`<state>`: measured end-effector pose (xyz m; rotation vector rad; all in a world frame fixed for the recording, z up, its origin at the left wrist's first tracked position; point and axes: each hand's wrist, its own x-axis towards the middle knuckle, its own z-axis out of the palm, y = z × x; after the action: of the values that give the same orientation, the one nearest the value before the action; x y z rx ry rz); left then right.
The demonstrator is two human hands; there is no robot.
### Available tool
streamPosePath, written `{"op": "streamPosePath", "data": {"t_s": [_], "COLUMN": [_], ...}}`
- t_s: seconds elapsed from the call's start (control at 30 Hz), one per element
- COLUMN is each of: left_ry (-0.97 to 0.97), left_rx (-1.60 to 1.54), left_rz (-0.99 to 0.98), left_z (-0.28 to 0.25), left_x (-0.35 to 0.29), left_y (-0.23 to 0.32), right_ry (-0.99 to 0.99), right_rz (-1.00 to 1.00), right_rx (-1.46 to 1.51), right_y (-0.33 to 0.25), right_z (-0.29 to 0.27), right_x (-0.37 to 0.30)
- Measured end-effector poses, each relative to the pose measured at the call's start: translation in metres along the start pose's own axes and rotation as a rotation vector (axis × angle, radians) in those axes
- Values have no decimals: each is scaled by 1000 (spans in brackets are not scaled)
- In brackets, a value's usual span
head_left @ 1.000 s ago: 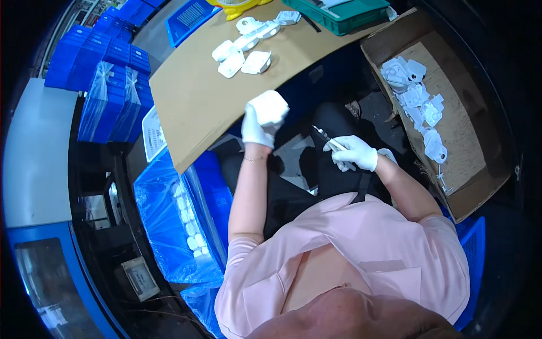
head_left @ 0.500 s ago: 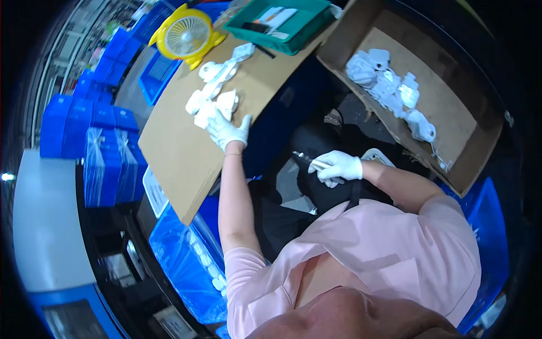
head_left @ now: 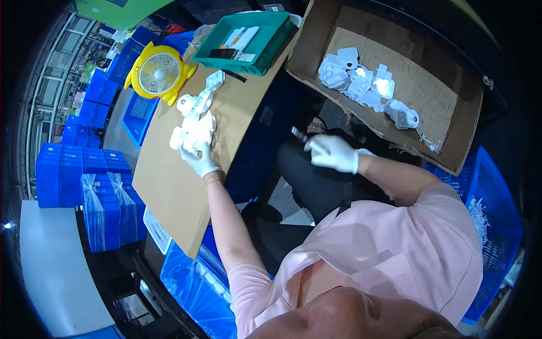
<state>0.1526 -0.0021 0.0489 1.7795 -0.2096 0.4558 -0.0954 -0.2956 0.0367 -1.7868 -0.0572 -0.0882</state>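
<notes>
My left hand (head_left: 200, 163), in a white glove, is at the near end of a cluster of white plastic parts (head_left: 197, 127) on the cardboard-topped table. Its thumb and fingers close around the nearest white part, which partly hides the fingertips. Over my lap, my gloved right hand (head_left: 334, 153) is wrapped around a small hand tool (head_left: 298, 134) with a shiny metal tip pointing up and left. The glove covers the tool's handle, so its exact kind is unclear.
A yellow fan (head_left: 160, 73) and a green tray (head_left: 248, 62) stand at the table's far end. To the right, an open cardboard box (head_left: 418, 70) holds more white parts (head_left: 355, 82). Blue baskets (head_left: 494, 220) flank me, one with white scraps. Stacked blue crates (head_left: 59, 175) stand at left.
My view has shifted. My left hand has gone from resting spread beside the white parts to closing on the nearest one. My right hand still holds the tool, its back now turned up.
</notes>
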Motion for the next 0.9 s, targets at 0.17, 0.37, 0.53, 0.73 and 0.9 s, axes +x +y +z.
{"op": "streamPosePath", "data": {"t_s": [0.17,0.37,0.53,0.73,0.9], "left_ry": [120,281,106,283,236], "left_rx": [-418,-517,-771,-869,-1018], "left_rz": [-19,-166,-233,-369,-454], "left_z": [-31,-57,-10,-76,-70], "left_x": [7,-1,0,-8,-47], "left_y": [-25,-40,-46,-52,-27], "right_ry": [254,217,610,273,561], "right_rz": [201,977,744,1017,1168], "right_rx": [-724,-933,-486,-859,-853], "right_y": [6,68,260,124,148], "right_z": [-98,-213,-307,-222,-246], "right_x": [25,-16,-163,-68,-90]}}
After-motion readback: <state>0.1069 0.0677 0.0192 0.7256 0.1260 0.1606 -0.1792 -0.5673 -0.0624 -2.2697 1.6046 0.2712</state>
